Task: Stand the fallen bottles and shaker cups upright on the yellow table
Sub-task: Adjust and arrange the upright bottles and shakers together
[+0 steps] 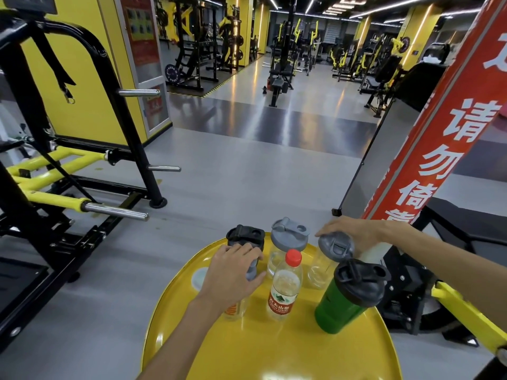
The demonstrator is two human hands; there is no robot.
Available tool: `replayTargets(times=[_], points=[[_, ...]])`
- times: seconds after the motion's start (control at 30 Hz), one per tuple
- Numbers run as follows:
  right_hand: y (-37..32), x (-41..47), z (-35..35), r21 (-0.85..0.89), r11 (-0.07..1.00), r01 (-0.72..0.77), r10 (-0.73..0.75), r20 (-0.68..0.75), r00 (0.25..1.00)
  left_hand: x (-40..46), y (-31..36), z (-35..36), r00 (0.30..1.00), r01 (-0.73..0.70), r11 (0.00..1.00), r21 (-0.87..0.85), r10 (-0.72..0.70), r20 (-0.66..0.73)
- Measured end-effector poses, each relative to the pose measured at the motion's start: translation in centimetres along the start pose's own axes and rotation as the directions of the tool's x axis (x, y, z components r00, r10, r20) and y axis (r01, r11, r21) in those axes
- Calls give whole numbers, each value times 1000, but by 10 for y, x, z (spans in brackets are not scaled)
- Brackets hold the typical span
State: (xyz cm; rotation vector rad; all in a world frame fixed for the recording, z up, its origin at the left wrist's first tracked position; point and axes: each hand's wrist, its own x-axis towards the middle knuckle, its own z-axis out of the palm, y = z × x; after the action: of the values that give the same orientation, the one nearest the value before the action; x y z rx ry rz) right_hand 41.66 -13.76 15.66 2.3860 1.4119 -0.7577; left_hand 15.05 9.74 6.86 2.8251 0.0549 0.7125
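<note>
On the yellow table [288, 352] my left hand [233, 275] is closed over the grey cap of a clear bottle with an orange label [236, 311], which stands upright. My right hand [351, 231] grips the grey lid of a clear shaker cup [321, 272] at the back right; this cup tilts toward me. A red-capped water bottle [285, 286], a grey-lidded clear shaker [289, 235] and a green shaker with a black lid [348, 297] stand upright. Behind my left hand sits a black-lidded shaker [245, 235], its body hidden.
A small white disc [199, 275] lies near the table's left rim. A red banner post [444, 127] rises just right of the table. Black and yellow gym machines [68, 174] stand to the left and right, with grey floor beyond.
</note>
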Motion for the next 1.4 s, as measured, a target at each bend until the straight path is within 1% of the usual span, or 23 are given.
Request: replayTargets(times=[0.1,0.17,0.3,0.37,0.43,0.6,0.87,1.03,1.17,1.27,1.33,1.4], points=[[4,4,2,84,996,10,-7,-47,999,0,0,0,1000,7,1000,-8,-7,-3],[7,4,3,106,994,-20,27,-70,997,-1,0,1,1000,11,1000,-15,-11,-5],[5,2,6,92,983,-157,170,-147,974,0,1,1,1000,13,1000,-25,-14,-8],[2,0,5,90,977,-195,208,-171,963,0,1,0,1000,15,1000,-27,-15,-8],[1,-1,5,114,969,-217,234,-168,958,0,0,0,1000,15,1000,-27,-15,-8],[3,-2,5,135,967,-216,236,-154,959,0,1,0,1000,14,1000,-21,-14,-3],[14,-6,17,282,942,-184,233,-151,961,0,1,-1,1000,11,1000,-10,-11,-9],[14,-5,18,363,905,-223,258,-48,965,0,1,-1,1000,6,1000,-24,-7,-22],[13,-7,17,337,913,-229,254,-29,967,0,-1,0,1000,3,1000,-12,-3,-7],[10,-6,12,325,913,-246,250,30,968,0,0,0,1000,5,1000,-10,-5,0],[9,-7,7,323,904,-281,276,62,959,0,0,-1,1000,1,1000,-10,-1,0],[4,-8,-1,344,900,-268,273,37,961,0,0,-1,1000,-1,1000,-11,1,-1]])
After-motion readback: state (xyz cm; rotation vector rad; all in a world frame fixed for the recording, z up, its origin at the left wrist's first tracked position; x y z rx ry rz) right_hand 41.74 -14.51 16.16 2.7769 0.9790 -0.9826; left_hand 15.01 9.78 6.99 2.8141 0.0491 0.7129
